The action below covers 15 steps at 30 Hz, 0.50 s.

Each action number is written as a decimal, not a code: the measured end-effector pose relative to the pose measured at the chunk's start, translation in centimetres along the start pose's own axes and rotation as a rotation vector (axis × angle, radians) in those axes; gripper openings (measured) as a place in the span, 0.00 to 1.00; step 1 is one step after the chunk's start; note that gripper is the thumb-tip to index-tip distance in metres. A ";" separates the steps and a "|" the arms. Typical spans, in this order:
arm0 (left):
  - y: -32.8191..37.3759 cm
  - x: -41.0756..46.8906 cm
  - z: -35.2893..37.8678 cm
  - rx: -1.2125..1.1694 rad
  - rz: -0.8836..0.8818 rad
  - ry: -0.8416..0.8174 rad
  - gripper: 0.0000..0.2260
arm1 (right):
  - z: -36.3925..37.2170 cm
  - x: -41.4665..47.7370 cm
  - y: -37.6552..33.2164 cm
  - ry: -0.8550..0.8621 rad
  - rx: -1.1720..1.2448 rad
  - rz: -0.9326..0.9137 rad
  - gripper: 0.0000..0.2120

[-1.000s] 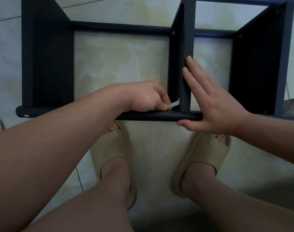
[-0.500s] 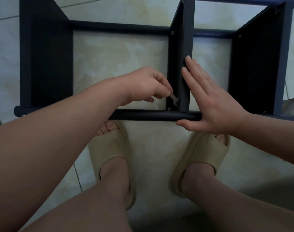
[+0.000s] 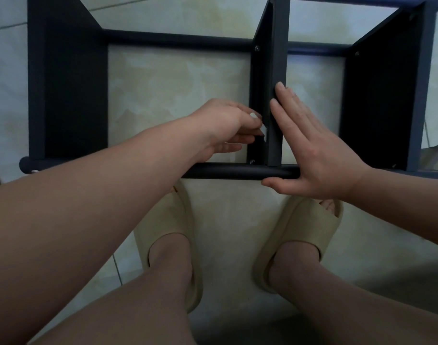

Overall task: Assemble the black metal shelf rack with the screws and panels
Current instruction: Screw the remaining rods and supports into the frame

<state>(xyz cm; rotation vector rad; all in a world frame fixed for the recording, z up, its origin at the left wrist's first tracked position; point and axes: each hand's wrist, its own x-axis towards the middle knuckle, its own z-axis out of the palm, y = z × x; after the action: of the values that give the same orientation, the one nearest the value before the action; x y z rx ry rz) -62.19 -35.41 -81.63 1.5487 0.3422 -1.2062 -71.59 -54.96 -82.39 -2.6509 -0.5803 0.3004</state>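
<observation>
Head view: the black shelf rack (image 3: 68,95) sits on the tiled floor (image 3: 175,90), its open frame seen from above, just ahead of two feet in beige sandals (image 3: 310,232). The left hand (image 3: 225,125) reaches into the left bay with fingers curled, pinching a small silver tool (image 3: 263,131) close against the left face of the middle panel (image 3: 279,58). The tool is near a screw (image 3: 252,161) where that panel meets the front bar (image 3: 227,171). The right hand (image 3: 312,150) is released, with fingers straight and flat against the panel's right side and thumb pressed along the front bar's near edge.
</observation>
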 end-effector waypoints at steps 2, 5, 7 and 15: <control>0.0 0.0 0.1 -0.008 -0.017 -0.012 0.02 | 0.0 0.0 0.0 0.003 0.000 -0.002 0.53; 0.0 -0.1 0.2 -0.004 -0.060 -0.040 0.03 | 0.0 0.0 0.0 0.005 0.000 -0.003 0.53; -0.1 -0.1 0.1 0.001 -0.083 -0.043 0.05 | 0.1 0.0 0.1 0.006 0.001 -0.006 0.53; -0.1 -0.1 -0.1 0.039 -0.064 -0.013 0.07 | 0.1 0.0 0.2 0.003 0.003 -0.006 0.53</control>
<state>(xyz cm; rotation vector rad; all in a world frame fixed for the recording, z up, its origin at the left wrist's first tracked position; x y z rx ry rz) -62.23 -35.21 -81.60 1.5727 0.3636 -1.2787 -71.57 -55.03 -82.58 -2.6460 -0.5864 0.2952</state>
